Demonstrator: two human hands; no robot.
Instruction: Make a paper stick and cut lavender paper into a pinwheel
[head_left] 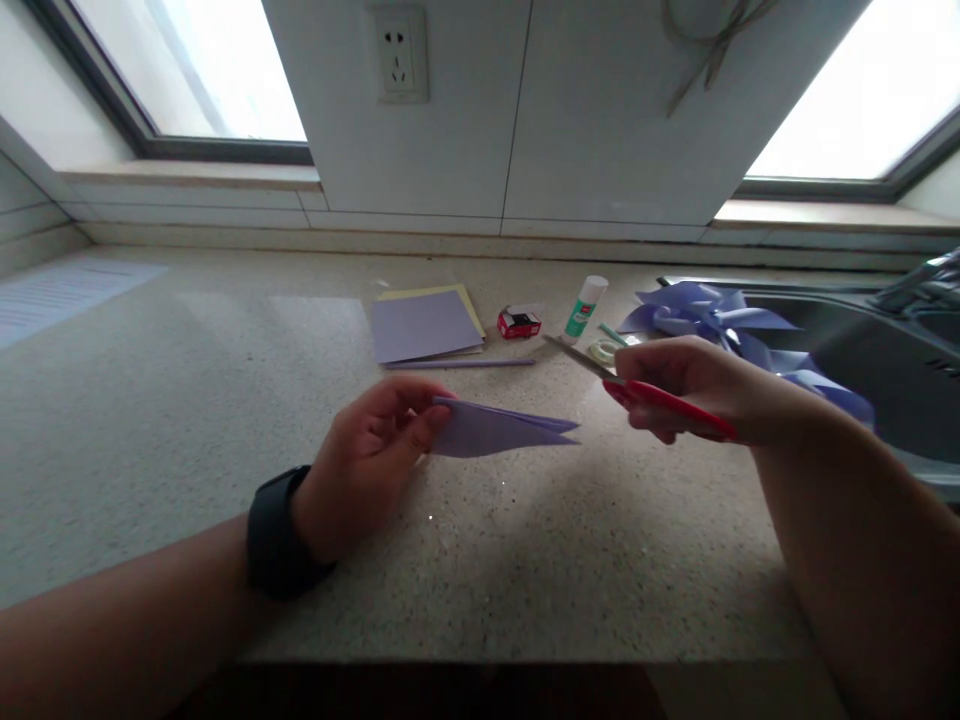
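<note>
Nearest us, our left hand point(367, 462) pinches a folded purple paper point(499, 428) just above the bench point(187, 400), while our right hand point(686, 385) grips red-handled scissors point(637, 385), blades pointing toward the glue stick point(586, 306).

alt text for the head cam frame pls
Over a speckled counter, the left hand pinches a folded purple paper while the right hand holds red-handled scissors beside it. Behind lie a paper stack, a glue stick and a purple pinwheel.
</note>
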